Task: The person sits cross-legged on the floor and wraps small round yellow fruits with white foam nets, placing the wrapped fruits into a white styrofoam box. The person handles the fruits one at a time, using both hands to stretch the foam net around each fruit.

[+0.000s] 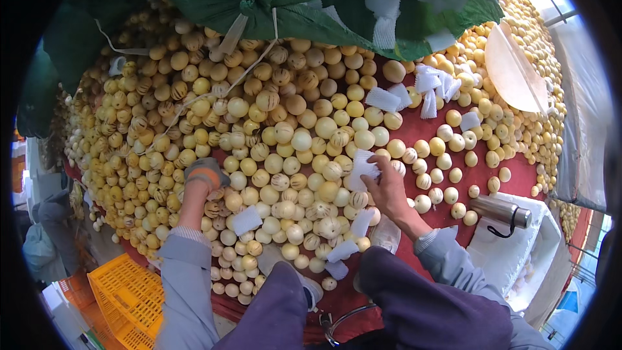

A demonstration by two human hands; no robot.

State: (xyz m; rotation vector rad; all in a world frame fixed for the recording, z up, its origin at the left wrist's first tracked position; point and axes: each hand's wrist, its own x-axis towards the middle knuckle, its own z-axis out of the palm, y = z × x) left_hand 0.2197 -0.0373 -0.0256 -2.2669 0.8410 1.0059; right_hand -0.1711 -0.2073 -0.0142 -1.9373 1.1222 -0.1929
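A large spread of pale yellow pepino melons (280,182), many with dark purple streaks, lies before me. My left hand (206,175), in a grey and orange glove, is down among the fruit on the left. Its fingers are mostly hidden, so whether it grips a melon cannot be told. In my bare right hand (388,187), a white foam net sleeve (362,170) is pinched between thumb and fingers, above the melons. Other foam sleeves (247,220) lie loose on the fruit between my hands and near my knees.
Green sacks (291,5) hang over the far side of the pile. A red cloth (423,126) shows beneath the fruit. To the right, a steel flask (500,211) rests on a white foam box (500,248). Yellow plastic crates (129,296) stand lower left.
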